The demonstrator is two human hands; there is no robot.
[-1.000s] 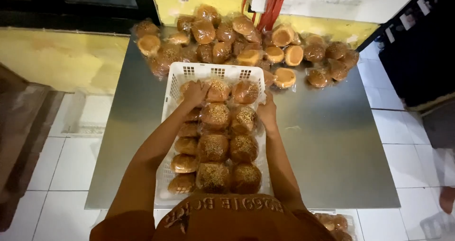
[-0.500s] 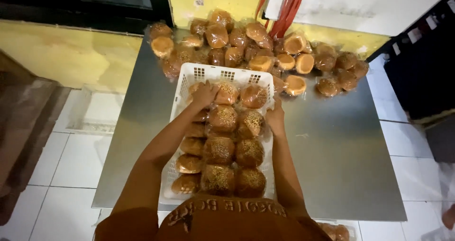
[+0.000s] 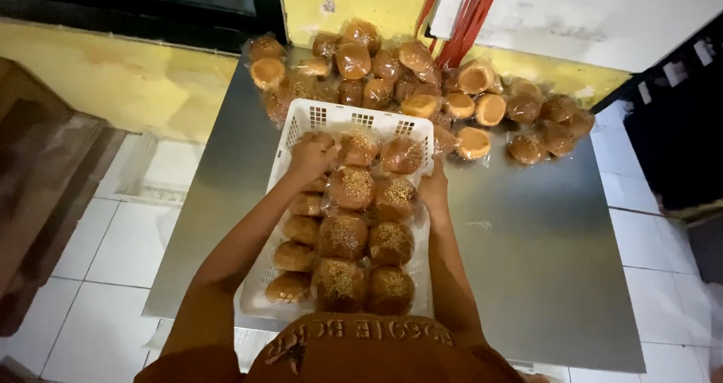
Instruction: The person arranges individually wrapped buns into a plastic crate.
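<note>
Buns (image 3: 354, 232) in clear wrap fill a white plastic crate (image 3: 361, 118) that sits on the near-left part of a steel table (image 3: 527, 262), its near end overhanging the near edge. Versus a second ago: camera view has tilted a bit, the crate and the far pile sit lower in the view now; both hands stay at the crate's far end, the left hand has slid slightly inward over the far-left buns. Crate itself looks unmoved on the table.

Left hand (image 3: 312, 157): fingers curled down onto a wrapped bun in the far-left corner of the crate, gripping or pressing it, cannot tell which. Right hand (image 3: 434, 187): rests at the crate's right rim, beside a far-right bun; fingers hidden behind the rim, so closed or open cannot be told.

Counts: one crate; about thirteen buns visible in it, in three rough rows, the left row partly hidden by the left arm. Seeded tops on most. Loose pile of wrapped buns (image 3: 392, 74) along the far edge of the table, roughly twenty-plus, several turned pale underside up; exact count not readable, overlapping. Red cords (image 3: 463, 21) hang at the wall behind the pile. White tiled floor (image 3: 98, 255) left of the table.
</note>
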